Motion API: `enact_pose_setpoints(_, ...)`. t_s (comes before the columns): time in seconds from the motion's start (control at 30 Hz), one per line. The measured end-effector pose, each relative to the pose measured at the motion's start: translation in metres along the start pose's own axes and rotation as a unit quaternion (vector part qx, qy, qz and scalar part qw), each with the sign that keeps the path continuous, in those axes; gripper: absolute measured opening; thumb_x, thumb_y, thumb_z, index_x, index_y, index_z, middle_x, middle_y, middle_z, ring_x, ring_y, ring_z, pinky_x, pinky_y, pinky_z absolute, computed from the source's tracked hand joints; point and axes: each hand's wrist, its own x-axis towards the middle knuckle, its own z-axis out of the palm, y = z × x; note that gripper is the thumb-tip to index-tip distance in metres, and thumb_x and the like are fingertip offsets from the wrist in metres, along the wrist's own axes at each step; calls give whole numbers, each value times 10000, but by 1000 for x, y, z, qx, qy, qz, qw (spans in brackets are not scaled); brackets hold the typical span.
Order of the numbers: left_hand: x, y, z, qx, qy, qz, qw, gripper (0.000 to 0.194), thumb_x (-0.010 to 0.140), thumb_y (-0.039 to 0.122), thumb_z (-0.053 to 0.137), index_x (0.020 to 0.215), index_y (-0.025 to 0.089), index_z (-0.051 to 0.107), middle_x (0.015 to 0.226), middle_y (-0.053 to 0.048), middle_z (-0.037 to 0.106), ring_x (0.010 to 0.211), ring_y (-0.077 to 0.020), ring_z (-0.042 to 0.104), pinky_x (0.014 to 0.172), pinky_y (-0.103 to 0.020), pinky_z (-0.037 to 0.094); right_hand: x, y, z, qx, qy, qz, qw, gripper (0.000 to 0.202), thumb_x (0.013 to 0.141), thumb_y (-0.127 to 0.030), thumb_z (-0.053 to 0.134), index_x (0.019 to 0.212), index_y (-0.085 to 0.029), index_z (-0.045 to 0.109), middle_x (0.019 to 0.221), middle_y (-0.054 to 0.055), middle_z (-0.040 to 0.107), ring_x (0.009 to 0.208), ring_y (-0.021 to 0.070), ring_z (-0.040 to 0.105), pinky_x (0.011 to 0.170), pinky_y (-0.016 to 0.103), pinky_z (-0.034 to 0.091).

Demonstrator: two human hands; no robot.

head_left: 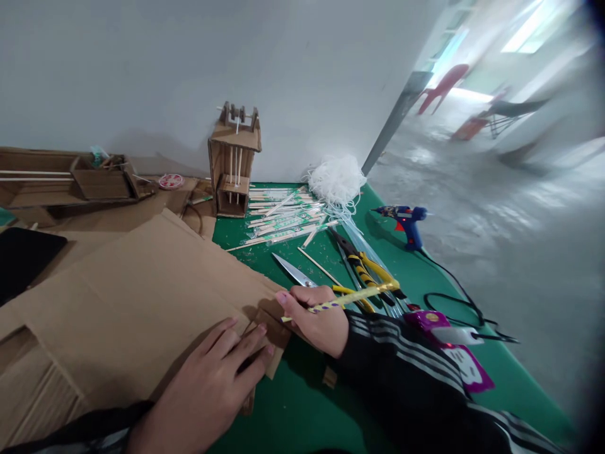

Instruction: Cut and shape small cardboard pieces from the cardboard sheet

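My right hand point(319, 318) is closed around a yellow pencil point(350, 299) with dark purple marks, its lower tip by the cardboard's right edge. With fingers stretched out, my left hand point(210, 372) presses down on a small cardboard piece point(270, 340). That piece lies over the right corner of a large brown cardboard sheet point(137, 284). Just beyond my right hand are scissors point(295, 271), their handles partly hidden by the hand. Pliers point(362, 265) with black and yellow grips rest beside them.
Wrapped chopsticks point(288, 217) and a tangle of white string point(336, 183) lie by the wall. A cardboard stand point(232, 167) with sticks is upright behind the sheet. A blue glue gun point(407, 222) sits near the green table's point(515, 388) right edge, its cord trailing to a power strip point(454, 335).
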Motion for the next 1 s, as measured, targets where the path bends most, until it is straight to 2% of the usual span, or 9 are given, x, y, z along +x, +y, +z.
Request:
enact_pose_setpoints(0.1, 0, 0, -2, 1, -2, 1, 1000, 335, 915, 308, 564, 1240, 239, 607, 1307, -24, 628, 1103, -229, 549, 1037, -391, 340, 0, 3, 3, -22, 16, 0, 1000, 506, 911, -412, 519, 488, -213, 328, 416, -61, 353, 425, 86, 309, 427, 254, 220)
enact_pose_setpoints(0.3, 1, 0, -2, 5, 1, -3, 1000, 324, 906, 299, 577, 1224, 249, 615, 1296, -18, 634, 1088, -227, 539, 1024, -394, 347, 0, 4, 3, -34, 5, -32, 999, 491, 896, -368, 501, 517, -215, 228, 483, -75, 200, 473, 92, 199, 456, 277, 183)
enact_pose_setpoints(0.47, 1, 1, -2, 2, -4, -4, 1000, 334, 909, 328, 573, 1231, 250, 613, 1307, -26, 630, 1116, -236, 540, 1033, -406, 346, 0, 1, 2, -35, -10, -47, 998, 456, 885, -307, 464, 527, -213, 197, 496, -70, 185, 474, 90, 196, 454, 280, 174)
enact_pose_setpoints(0.6, 0, 6, -2, 3, 4, -19, 1000, 340, 925, 363, 547, 1245, 265, 608, 1320, -15, 622, 1180, -228, 527, 1087, -417, 297, 1, -1, 2, -35, -12, -46, 998, 452, 887, -303, 449, 522, -214, 197, 492, -69, 183, 465, 89, 189, 446, 284, 160)
enact_pose_setpoints(0.77, -1, 18, -1, 24, 5, -36, 999, 462, 935, 497, 487, 1307, 236, 570, 1345, -41, 613, 1233, -229, 499, 1112, -389, 234, 1, 0, 2, -36, 4, -42, 998, 466, 886, -321, 469, 528, -216, 190, 499, -71, 181, 479, 91, 189, 456, 281, 171)
enact_pose_setpoints(0.87, 0, 25, 0, 46, 23, -40, 998, 546, 902, 564, 498, 1303, 201, 572, 1342, -77, 618, 1223, -230, 506, 1088, -363, 243, 0, 1, 2, -34, -5, -43, 998, 466, 882, -324, 480, 523, -213, 204, 499, -70, 185, 480, 91, 185, 455, 284, 166)
enact_pose_setpoints(1.0, 0, 31, 1, 71, 32, -51, 996, 537, 901, 550, 505, 1278, 175, 583, 1302, -102, 643, 1179, -234, 534, 1060, -369, 273, 0, 1, 2, -27, -11, -39, 999, 470, 879, -322, 476, 517, -213, 197, 491, -70, 182, 472, 89, 177, 448, 282, 166)
